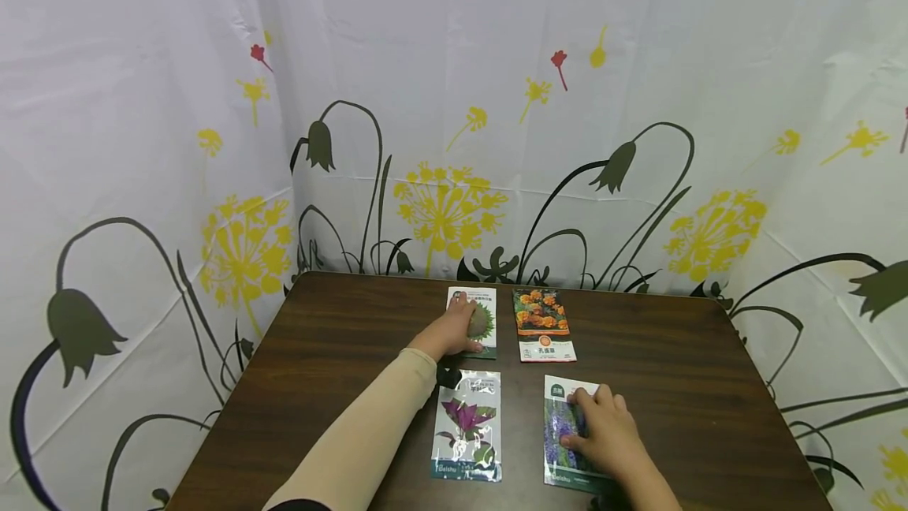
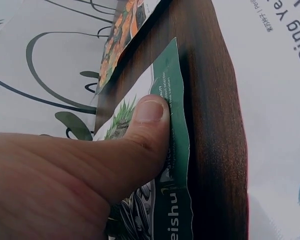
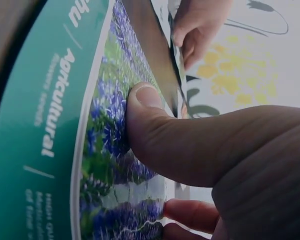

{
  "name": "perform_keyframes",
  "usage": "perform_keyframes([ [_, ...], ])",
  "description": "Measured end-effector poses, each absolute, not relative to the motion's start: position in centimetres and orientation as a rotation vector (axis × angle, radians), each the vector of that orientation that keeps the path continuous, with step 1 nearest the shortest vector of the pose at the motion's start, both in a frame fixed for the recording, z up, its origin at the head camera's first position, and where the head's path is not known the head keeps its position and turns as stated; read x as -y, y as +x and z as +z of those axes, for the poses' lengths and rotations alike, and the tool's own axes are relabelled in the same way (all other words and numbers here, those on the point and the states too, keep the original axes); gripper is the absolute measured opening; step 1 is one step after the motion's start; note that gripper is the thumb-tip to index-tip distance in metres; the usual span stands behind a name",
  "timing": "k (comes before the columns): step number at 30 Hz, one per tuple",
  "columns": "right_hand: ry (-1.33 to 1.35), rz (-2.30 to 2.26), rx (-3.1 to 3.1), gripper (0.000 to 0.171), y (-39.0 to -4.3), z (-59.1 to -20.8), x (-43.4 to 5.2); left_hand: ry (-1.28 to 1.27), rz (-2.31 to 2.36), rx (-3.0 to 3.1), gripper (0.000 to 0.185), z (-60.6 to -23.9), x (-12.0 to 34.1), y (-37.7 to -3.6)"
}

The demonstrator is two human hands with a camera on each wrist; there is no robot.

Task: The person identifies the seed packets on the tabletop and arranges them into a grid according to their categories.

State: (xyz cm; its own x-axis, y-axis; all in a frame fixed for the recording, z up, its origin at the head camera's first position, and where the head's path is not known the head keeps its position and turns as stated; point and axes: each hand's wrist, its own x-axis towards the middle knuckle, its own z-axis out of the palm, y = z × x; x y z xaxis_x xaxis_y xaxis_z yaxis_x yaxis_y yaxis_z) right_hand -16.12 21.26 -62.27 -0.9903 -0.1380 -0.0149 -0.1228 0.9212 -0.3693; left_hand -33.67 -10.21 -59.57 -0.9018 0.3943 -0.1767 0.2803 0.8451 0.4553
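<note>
Four seed packets lie on a dark wooden table (image 1: 340,337). My left hand (image 1: 454,330) rests flat on the far green packet (image 1: 485,322), and its thumb (image 2: 150,120) presses the green packet (image 2: 175,95) near its edge. My right hand (image 1: 603,432) arches over the near blue-flower packet (image 1: 560,432). Its thumb (image 3: 150,110) pushes on the printed face of the blue-flower packet (image 3: 105,130), a finger shows past the packet's edge, and the packet bends up. An orange-flower packet (image 1: 542,324) and a purple-leaf packet (image 1: 467,424) lie untouched.
A white cloth (image 1: 454,101) printed with yellow and dark flowers hangs close behind and beside the table. The orange-flower packet (image 2: 125,30) lies just beyond the green one. Bare wood shows along the left and right sides of the table.
</note>
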Motion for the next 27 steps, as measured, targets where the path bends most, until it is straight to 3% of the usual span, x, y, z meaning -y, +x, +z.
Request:
perform_keyframes([
  [10, -0.323, -0.583, -3.075, 0.067, -15.5, -62.5, -17.3, 0.493, 0.665, -2.769, 0.106, -59.6, 10.4, -33.6],
  [17, -0.321, -0.629, -3.065, 0.07, -15.6, -61.9, -15.2, 0.482, 0.688, -2.753, 0.092, -59.3, 10.9, -33.6],
  [27, -0.341, -0.639, -3.081, 0.056, -15.7, -61.6, -15.3, 0.404, 0.729, -2.954, 0.023, -59.8, 10.7, -33.8],
])
